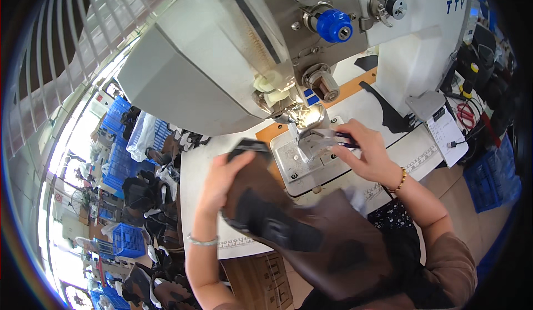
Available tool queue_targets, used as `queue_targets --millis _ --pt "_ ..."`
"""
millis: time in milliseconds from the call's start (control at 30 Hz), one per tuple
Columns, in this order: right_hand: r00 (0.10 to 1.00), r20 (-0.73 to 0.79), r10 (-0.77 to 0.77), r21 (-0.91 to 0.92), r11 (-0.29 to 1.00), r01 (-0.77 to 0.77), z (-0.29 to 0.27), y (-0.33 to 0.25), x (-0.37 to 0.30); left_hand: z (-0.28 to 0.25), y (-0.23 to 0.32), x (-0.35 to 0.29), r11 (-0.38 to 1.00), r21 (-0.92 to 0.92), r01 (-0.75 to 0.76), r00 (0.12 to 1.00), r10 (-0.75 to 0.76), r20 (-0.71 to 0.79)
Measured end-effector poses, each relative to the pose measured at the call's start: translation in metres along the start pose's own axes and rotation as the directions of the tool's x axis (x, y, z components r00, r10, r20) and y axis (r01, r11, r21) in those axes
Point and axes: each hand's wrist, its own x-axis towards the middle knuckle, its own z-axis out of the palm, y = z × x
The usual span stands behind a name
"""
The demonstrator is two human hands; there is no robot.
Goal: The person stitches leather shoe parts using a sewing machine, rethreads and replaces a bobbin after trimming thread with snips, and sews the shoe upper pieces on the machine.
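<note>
My left hand [219, 179] grips the edge of a brown leather piece with black patches [355, 238], which looks like a boot upper. It is raised at the left and drapes toward my lap at the lower right. My right hand [363, 149] is closed around a small dark-handled tool [346, 139], probably thread snips; its tip is hard to make out. That hand is just right of the lit needle area of a sewing machine [205, 60], over its metal plate [294, 168]. The leather lies apart from the needle.
The white table [200, 171] carries a ruler strip along its front edge. A black cut piece [388, 110] lies by the machine's base. Blue baskets [127, 240] and dark shoe parts are stacked at left. Another blue basket [483, 182] is at right, below a paper tag [444, 135].
</note>
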Motion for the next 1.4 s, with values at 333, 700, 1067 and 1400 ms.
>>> queue_targets --millis 333,700,1067,1400 --pt "0.957 0.055 0.285 0.006 0.958 -0.286 -0.009 0.048 -0.002 -0.113 0.078 0.002 0.426 0.9 -0.092 0.987 -0.082 0.14" --pt "0.994 0.098 -0.057 0.135 0.99 0.043 0.0 0.055 0.024 -0.041 0.013 -0.001 0.235 0.923 -0.303 0.708 0.704 0.053" --pt "0.917 0.393 0.072 0.285 0.938 -0.196 0.028 0.067 0.048 0.04 -0.092 -0.005 0.238 0.843 -0.482 0.323 0.943 -0.082" --pt "0.797 -0.306 -0.521 -0.143 0.852 0.503 -0.018 0.006 0.053 0.075 -0.13 0.025 0.409 0.641 -0.649 0.424 0.895 -0.141"
